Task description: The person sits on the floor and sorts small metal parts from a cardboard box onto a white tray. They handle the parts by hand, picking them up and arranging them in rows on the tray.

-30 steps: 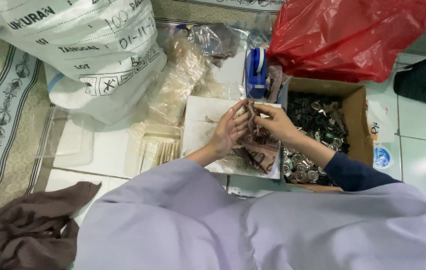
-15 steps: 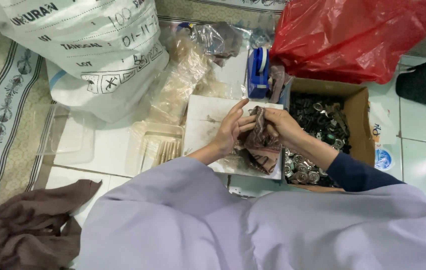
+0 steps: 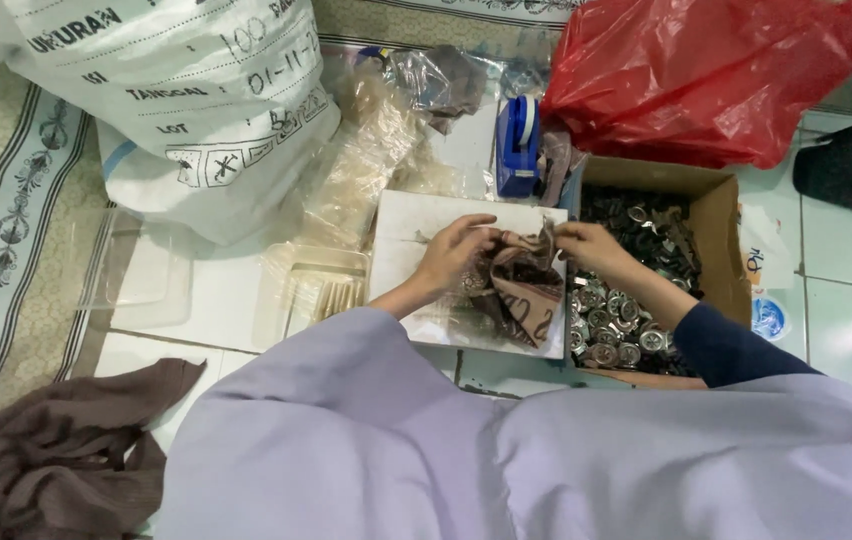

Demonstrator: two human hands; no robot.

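A brown patterned cloth (image 3: 518, 285) is held by 2 hands.

It is pinched by the left hand (image 3: 456, 250) and right hand (image 3: 591, 247), over the white board (image 3: 416, 215), just left of the cardboard box (image 3: 716, 235) filled with shiny metal bits (image 3: 611, 330).

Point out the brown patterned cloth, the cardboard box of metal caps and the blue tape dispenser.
brown patterned cloth (image 3: 518, 290), head view, on its hanging middle fold.
cardboard box (image 3: 716, 240), head view, on its right wall.
blue tape dispenser (image 3: 518, 145), head view, on its blue body.
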